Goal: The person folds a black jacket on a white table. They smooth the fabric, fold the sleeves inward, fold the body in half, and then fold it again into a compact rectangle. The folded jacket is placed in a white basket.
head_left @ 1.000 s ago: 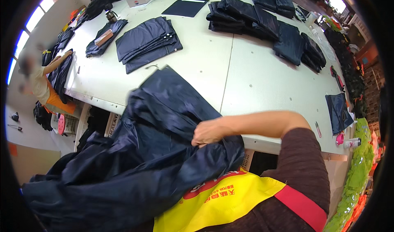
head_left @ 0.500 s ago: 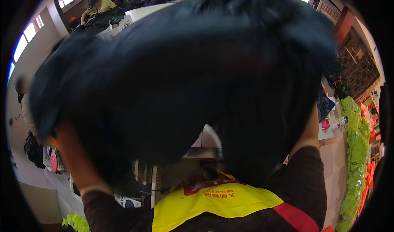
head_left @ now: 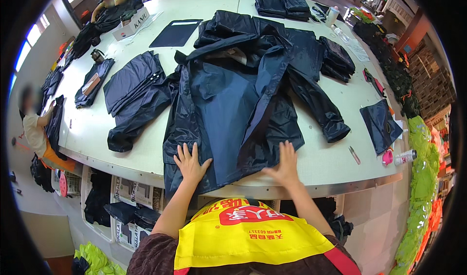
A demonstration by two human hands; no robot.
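A dark navy raincoat (head_left: pixel 221 114) lies spread on the white table (head_left: pixel 321 163), its front parted and its sleeves reaching out to both sides. The hem is at the near table edge. My left hand (head_left: pixel 191 164) rests flat on the coat's lower left front, fingers spread. Over the lower right hem, my right hand (head_left: pixel 286 167) is stretched out with fingers apart; whether it presses on the cloth I cannot tell. Folded dark garments (head_left: pixel 134 80) lie beyond the left sleeve, and another folded stack (head_left: pixel 335 58) is past the right one.
Thread snips (head_left: pixel 354 155), a pink cup-like object (head_left: pixel 387 157) and a bottle (head_left: pixel 405 157) are at the right. A cardboard box (head_left: pixel 130 28) stands far left. Crates (head_left: pixel 99 202) sit under the table. One co-worker (head_left: pixel 36 134) is at the left edge, another (head_left: pixel 113 2) farther back.
The raincoat was held up, filling most of the view; it has come down onto the table. Both hands have let go of their raised hold and are now at its hem.
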